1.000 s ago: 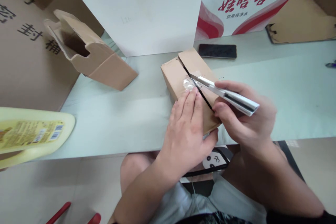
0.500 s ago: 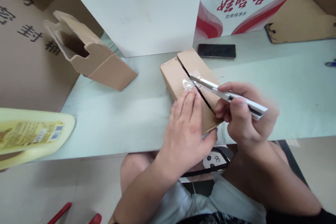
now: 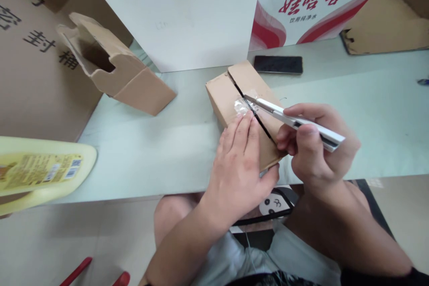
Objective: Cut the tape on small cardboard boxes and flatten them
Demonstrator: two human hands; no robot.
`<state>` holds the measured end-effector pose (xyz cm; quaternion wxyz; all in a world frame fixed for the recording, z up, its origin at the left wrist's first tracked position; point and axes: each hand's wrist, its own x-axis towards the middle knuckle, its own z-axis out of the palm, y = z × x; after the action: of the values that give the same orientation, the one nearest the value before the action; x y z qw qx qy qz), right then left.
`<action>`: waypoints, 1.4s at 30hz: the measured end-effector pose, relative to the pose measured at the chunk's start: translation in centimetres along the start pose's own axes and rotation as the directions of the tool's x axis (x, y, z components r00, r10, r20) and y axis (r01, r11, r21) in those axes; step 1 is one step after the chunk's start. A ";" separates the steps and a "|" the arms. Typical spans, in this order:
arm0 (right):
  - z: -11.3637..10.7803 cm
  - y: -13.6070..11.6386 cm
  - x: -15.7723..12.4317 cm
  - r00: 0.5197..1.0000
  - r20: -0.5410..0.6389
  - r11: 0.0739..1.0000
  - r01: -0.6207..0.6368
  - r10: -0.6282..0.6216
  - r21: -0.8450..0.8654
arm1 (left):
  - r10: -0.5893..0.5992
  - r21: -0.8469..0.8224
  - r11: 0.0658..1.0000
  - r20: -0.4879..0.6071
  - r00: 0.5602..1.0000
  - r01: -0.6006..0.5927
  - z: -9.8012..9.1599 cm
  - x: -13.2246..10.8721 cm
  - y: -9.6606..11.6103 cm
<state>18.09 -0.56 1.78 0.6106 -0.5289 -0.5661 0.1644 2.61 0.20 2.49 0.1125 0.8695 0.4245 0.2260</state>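
A small brown cardboard box (image 3: pixel 256 84) lies on the table with a dark seam between its top flaps. Wrinkled clear tape (image 3: pixel 240 107) sits across the seam near the middle. My left hand (image 3: pixel 237 161) rests on the box, fingers flat along the top and thumb at the near side, holding it steady. In my right hand (image 3: pixel 317 143) is a white utility knife (image 3: pixel 279 112), gripped by its handle. Its blade tip touches the seam at the tape. Some of my right fingers lie against the box's right edge.
An open cardboard carton (image 3: pixel 144 89) stands to the left, and a yellow bottle (image 3: pixel 80 161) at the near left. A phone (image 3: pixel 278 65) lies behind the box. White cartons (image 3: pixel 187 27) line the back. The table's near edge (image 3: pixel 134 196) runs above my lap.
My right hand and the knife have shifted very slightly to the right, the blade tip staying at the taped seam. The left hand keeps its place on the box.
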 end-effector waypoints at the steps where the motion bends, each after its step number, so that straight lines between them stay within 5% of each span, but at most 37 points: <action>1: 0.0 0.0 0.0 1.000 0.008 1.000 0.005 -0.005 -0.004 | 0.000 -0.003 1.000 0.002 1.000 0.000 0.0 0.0 0.0; 16: -0.3 -0.2 0.3 0.992 0.064 0.962 0.121 -0.108 -0.245 | -0.010 -0.034 0.999 -0.007 1.000 0.009 0.2 0.0 0.0; 23: -0.3 0.3 0.4 0.979 0.123 0.971 0.181 -0.163 -0.156 | -0.026 -0.067 0.997 0.023 0.999 0.027 0.0 0.2 0.1; 28: 0.4 0.1 0.8 0.974 0.021 0.972 0.222 -0.224 0.070 | -0.017 -0.073 0.997 0.008 1.000 0.017 0.0 0.2 0.1; 36: 0.3 0.0 0.9 0.960 0.003 0.937 0.272 -0.278 -0.221 | -0.022 -0.070 0.997 0.024 0.999 0.024 0.0 0.2 0.0; 42: 0.3 0.7 0.2 0.961 -0.042 0.940 0.256 -0.272 -0.226 | -0.013 -0.061 0.998 0.030 0.999 0.014 -0.1 0.1 -0.1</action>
<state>18.21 0.00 1.31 0.5855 -0.5176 -0.6239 -0.0016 2.60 0.33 2.54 0.1470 0.8660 0.4215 0.2255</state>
